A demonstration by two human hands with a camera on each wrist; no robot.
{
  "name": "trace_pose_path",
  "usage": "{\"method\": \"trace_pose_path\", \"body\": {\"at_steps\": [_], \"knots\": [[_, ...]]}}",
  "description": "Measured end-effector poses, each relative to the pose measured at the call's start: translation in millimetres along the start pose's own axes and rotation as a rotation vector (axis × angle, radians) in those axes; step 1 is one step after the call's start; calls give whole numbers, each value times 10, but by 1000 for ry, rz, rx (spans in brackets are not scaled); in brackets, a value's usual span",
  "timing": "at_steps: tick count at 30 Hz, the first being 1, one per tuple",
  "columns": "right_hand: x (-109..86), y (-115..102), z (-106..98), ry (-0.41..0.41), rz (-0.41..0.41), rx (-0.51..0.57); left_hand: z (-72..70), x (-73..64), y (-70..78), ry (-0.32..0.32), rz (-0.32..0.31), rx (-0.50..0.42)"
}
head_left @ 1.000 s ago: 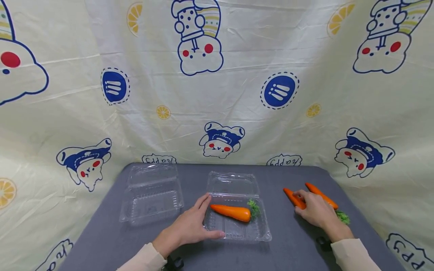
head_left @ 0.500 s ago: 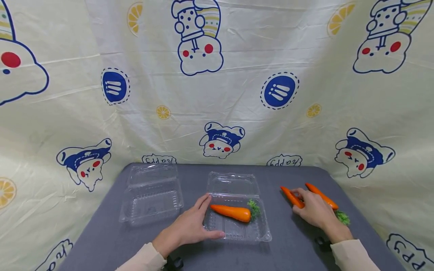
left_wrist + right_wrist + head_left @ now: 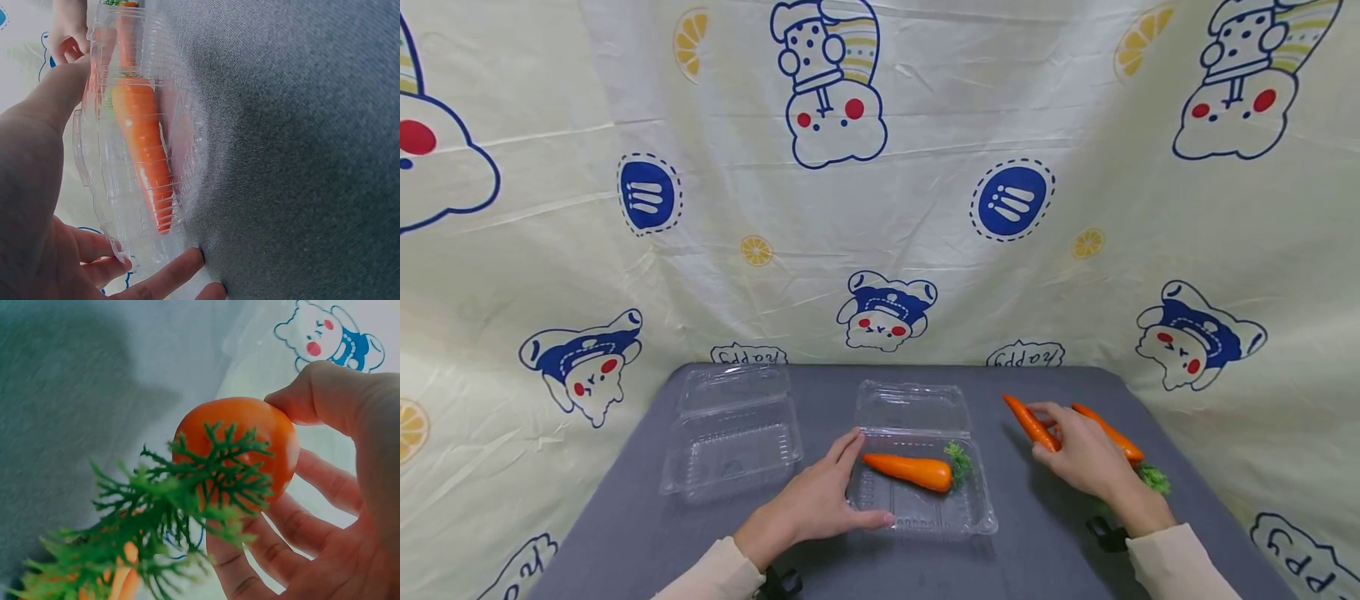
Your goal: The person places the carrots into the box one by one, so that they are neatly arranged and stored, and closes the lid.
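My right hand (image 3: pixel 1086 454) grips an orange carrot (image 3: pixel 1028 421) between thumb and fingers, its tip pointing up and left. In the right wrist view the thick end of that carrot (image 3: pixel 250 425) and its green leafy top (image 3: pixel 162 500) face the camera. Beside the hand a second carrot (image 3: pixel 1112 433) lies on the table, partly hidden behind it. My left hand (image 3: pixel 816 504) rests spread at the left side of a clear plastic clamshell box (image 3: pixel 925 521), with its fingers along the wall. Inside this box lies another carrot (image 3: pixel 910 472) with a green top.
Another clear clamshell box (image 3: pixel 733 450), lid raised, stands on the grey table (image 3: pixel 842 575) to the left. A pale printed curtain (image 3: pixel 925 250) hangs behind the table and at both sides.
The carrot in my right hand has come up and moved left, away from the carrot beside it. My left hand keeps its place at the box. The head view has shifted slightly.
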State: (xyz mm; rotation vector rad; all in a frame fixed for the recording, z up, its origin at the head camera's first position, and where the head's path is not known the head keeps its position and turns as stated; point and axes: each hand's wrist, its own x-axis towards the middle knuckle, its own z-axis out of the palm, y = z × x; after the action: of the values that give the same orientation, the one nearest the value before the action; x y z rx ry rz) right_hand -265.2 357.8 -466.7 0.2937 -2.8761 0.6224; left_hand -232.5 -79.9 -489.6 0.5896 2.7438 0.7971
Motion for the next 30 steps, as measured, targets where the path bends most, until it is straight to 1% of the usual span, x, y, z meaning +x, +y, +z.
{"method": "trace_pose_path", "body": {"at_steps": [11, 16, 23, 30], "knots": [[-3, -287, -71, 24, -57, 66, -1, -2, 6, 0, -2, -7], [-10, -382, -71, 63, -86, 87, 10, -2, 1, 2, 6, -4], [2, -563, -60, 65, -117, 160, 20, -8, -11, 0, 4, -15], [-2, -776, -58, 92, -155, 185, 20, -9, 0, -5, -9, -29]]}}
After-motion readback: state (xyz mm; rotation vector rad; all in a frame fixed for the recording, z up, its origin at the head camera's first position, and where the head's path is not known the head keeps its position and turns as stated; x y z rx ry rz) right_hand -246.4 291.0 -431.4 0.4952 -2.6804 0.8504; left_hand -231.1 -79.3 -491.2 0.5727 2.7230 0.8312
